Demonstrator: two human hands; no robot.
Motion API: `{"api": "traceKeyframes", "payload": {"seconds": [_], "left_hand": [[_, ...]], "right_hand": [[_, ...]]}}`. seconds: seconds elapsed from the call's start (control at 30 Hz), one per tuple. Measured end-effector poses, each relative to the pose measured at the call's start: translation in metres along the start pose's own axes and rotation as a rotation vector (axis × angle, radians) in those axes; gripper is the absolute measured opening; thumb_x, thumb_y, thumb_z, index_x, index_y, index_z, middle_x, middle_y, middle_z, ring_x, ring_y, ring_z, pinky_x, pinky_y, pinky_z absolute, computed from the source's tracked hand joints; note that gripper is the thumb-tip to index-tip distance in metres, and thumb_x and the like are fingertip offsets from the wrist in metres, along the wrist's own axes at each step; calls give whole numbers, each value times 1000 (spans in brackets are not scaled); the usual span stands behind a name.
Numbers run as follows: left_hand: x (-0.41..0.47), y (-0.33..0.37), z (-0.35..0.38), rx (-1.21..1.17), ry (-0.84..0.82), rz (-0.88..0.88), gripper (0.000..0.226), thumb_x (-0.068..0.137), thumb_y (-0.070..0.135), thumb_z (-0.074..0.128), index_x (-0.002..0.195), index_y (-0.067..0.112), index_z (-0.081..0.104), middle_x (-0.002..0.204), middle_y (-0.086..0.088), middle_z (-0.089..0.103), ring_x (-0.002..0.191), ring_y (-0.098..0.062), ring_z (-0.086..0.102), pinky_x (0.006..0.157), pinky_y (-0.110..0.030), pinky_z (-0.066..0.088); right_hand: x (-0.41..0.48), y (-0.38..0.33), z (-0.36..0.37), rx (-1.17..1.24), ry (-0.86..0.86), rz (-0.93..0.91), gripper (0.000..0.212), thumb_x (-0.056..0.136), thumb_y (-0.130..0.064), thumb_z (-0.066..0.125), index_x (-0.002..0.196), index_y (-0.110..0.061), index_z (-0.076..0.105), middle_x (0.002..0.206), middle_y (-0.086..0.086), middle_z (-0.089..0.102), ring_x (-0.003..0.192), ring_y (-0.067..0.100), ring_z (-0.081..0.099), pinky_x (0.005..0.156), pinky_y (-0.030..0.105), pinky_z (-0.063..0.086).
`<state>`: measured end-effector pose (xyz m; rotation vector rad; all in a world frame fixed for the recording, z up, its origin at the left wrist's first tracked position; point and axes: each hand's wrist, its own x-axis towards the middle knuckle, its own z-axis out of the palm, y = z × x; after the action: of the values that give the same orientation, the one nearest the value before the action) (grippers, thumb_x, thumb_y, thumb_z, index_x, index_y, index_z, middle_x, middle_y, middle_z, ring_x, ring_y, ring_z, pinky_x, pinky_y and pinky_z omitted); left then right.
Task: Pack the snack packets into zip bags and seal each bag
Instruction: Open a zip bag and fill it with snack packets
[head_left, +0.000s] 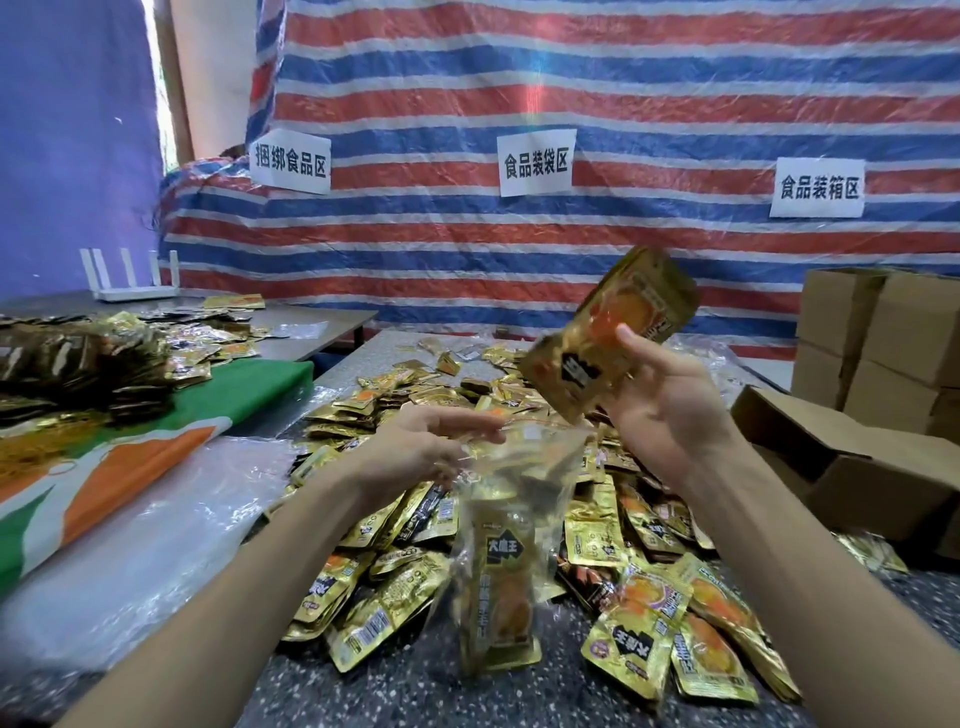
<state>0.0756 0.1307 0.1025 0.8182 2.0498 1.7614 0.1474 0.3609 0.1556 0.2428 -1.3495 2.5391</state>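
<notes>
**Packet (608, 332) held above the open bag (519, 493), not yet inside**

Across the table (415, 691) spreads a big pile (395, 400) of loose gold packets. It lies close in front of the person, I think so that either hand can reach a new one without stretching. At the right stand closed boxes (878, 332), and nearer is an open box (857, 467), which probably waits for finished bags. At the left lies clear plastic (156, 519). It may be spare bags, but I cannot tell.

The bag hangs in the air over the pile, mouth up, held by its top edge. Held like this, its own weight pulls it long and the mouth is wide for filling. One inner packet (506, 587) already stands upright at the bottom.

The left hand (426, 447) holds the bag at the left rim. Its fingers and thumb seem to be closed on the plastic edge, though blur hides the exact grip. The right hand (670, 395) is higher, to the right of the mouth, and it is clamped on the packet. The thumb (628, 335) lies on the printed front and the other fingers are behind. The packet is tilted, with its lower corner pointing down at the mouth and just above it. It is blurred, so it may be more than one packet.
</notes>
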Motion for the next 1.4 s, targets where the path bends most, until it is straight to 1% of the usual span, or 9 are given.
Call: {"api": "traceKeyframes", "payload": {"seconds": [0.17, 0.33, 0.43, 0.57, 0.73, 0.83, 1.03, 1.23, 1.4], "left_hand": [[1, 4, -1, -159, -59, 48, 51, 85, -22, 47, 123, 6, 68, 121, -9, 71, 99, -15, 70, 72, -21, 55], [-4, 7, -6, -243, -84, 44, 49, 85, -22, 51, 125, 2, 64, 124, -14, 68, 93, -15, 71, 65, -18, 55], [-6, 6, -8, -167, -71, 38, 48, 86, -19, 53, 125, 5, 66, 125, -13, 68, 100, -20, 69, 69, -21, 54], [-5, 7, -2, -86, -56, 51, 47, 84, -18, 53, 121, 8, 70, 121, -7, 71, 103, -17, 67, 72, -22, 54], [-3, 10, -3, -111, 88, 34, 49, 84, -22, 47, 112, 8, 73, 116, -9, 73, 120, -38, 60, 98, -51, 48], [-3, 13, -2, -81, 142, 34, 45, 85, -23, 47, 112, 3, 71, 115, -14, 73, 119, -40, 60, 103, -54, 44], [-10, 11, -4, -49, 213, 87, 21, 86, 3, 69, 106, 6, 72, 109, -10, 72, 106, -32, 66, 83, -37, 58], [-31, -8, -15, -67, 17, 109, 33, 73, 23, 86, 103, 13, 76, 109, -13, 73, 99, -23, 69, 80, -26, 56], [-35, 3, -11, 179, 213, 250, 16, 79, 20, 74, 90, 10, 80, 83, -10, 76, 73, -20, 69, 66, -23, 57]], "right_hand": [[12, 7, 12, -27, -192, -16, 29, 87, -11, 60, 115, -7, 59, 113, 12, 73, 110, 23, 70, 88, 32, 56], [10, 24, -16, -557, -204, 8, 42, 80, -21, 74, 119, -12, 64, 114, 8, 75, 111, 25, 69, 108, 53, 40], [3, 28, -30, -801, -284, 103, 45, 73, -30, 84, 115, -35, 70, 116, 2, 75, 107, 24, 72, 97, 59, 49], [-5, 31, -32, -860, -379, 192, 46, 71, -25, 84, 115, -32, 73, 118, 0, 74, 111, 24, 70, 91, 52, 56], [-12, 19, -24, -1026, -399, 174, 29, 75, -43, 77, 100, -27, 80, 103, 0, 78, 96, 10, 72, 82, 31, 49], [-12, 6, -25, -1104, -483, 235, 45, 70, -37, 87, 112, -24, 77, 111, 0, 76, 98, 9, 72, 85, 22, 56], [-14, 1, -29, -1139, -407, 19, 37, 79, 5, 78, 111, -14, 74, 94, 5, 79, 87, 21, 76, 73, 26, 60], [-21, 3, -38, -1064, -318, -54, 47, 81, -7, 79, 123, -21, 62, 89, 8, 79, 84, 22, 77, 76, 34, 62], [-22, -10, -34, -1049, -309, -108, 14, 77, -10, 79, 90, -5, 79, 81, 7, 78, 67, 16, 73, 62, 21, 58]]}}
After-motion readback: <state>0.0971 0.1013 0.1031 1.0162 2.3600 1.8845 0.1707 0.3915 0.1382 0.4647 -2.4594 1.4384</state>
